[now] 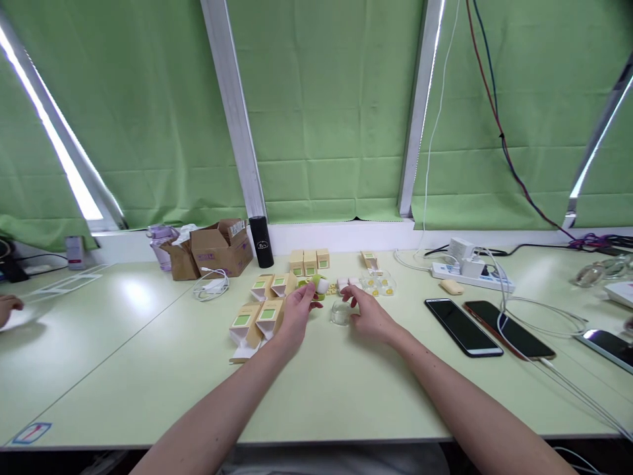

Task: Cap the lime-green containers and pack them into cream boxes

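Note:
My left hand (295, 311) is closed in a pinch on a small green-and-white item (322, 285), held just above the table; its exact kind is too small to make out. To the right, a small clear jar (339, 314) stands on the table. My right hand (370, 315) curves its fingers and thumb around the jar's right side. Several small cardboard boxes (242, 320) with green labels, some with raised flaps, lie left of my left hand. Behind my right hand are pale pink pieces (342, 282) and a clear tray (384, 285) with yellow-and-white round pieces.
More small boxes (310, 261) stand farther back. At the back left are an opened brown carton (221, 249) and a black cylinder (261, 242). Phones (462, 328), white cables and a power strip (475, 276) occupy the right. Another person's hand (8, 309) rests at the far left.

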`<state>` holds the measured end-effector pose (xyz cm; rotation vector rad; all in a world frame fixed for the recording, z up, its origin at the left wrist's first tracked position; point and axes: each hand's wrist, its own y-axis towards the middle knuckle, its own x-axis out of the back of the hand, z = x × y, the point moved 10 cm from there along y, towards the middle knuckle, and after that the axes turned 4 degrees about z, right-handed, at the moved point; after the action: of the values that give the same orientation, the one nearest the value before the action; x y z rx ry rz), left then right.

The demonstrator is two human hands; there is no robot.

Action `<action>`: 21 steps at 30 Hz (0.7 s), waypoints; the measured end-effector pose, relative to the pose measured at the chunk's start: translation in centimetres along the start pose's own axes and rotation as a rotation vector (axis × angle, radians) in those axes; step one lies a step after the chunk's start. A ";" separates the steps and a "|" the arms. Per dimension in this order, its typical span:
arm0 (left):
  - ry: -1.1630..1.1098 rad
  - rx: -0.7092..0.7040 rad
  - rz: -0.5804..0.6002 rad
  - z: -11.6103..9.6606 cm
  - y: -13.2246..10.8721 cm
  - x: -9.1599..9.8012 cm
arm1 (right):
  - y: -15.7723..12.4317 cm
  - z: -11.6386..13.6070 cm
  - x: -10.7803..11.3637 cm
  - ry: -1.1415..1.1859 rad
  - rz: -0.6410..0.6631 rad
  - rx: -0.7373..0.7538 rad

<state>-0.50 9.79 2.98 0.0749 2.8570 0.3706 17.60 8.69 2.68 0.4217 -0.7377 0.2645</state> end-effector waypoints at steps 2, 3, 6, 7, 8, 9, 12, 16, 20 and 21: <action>-0.006 -0.002 0.002 0.0 0.0 -0.1 | 0.1 -0.4 -0.4 -0.005 0.005 -0.019; -0.009 -0.003 0.003 0.0 0.0 -0.1 | 0.1 -0.5 -0.6 -0.011 0.006 -0.026; -0.017 -0.004 0.000 -0.1 -0.1 -0.1 | 0.0 -0.4 -1.0 -0.025 0.011 -0.032; -0.018 -0.005 -0.002 -0.1 -0.1 -0.1 | 0.0 -0.3 -1.2 -0.036 0.010 -0.033; -0.017 -0.005 -0.004 -0.1 -0.1 -0.1 | 0.0 -0.3 -1.3 -0.053 0.012 -0.035; -0.015 -0.004 -0.005 -0.1 -0.1 -0.1 | 0.0 -0.3 -1.5 -0.072 0.016 -0.040; -0.008 -0.001 -0.006 0.0 -0.1 0.0 | 0.2 -0.5 -1.8 -0.053 0.008 -0.060; 0.002 -0.011 -0.001 0.0 0.0 0.0 | 0.7 -1.0 -1.2 0.272 -0.055 -0.055; -0.003 -0.010 -0.005 0.2 0.1 0.2 | 1.0 -1.2 -0.3 0.737 -0.093 -0.054; -0.004 -0.008 -0.007 0.3 0.1 0.3 | 0.9 -1.1 -0.2 0.843 -0.085 -0.060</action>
<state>-0.73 9.97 2.69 0.0644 2.8506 0.3804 17.76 10.04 2.03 0.2454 0.0980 0.3072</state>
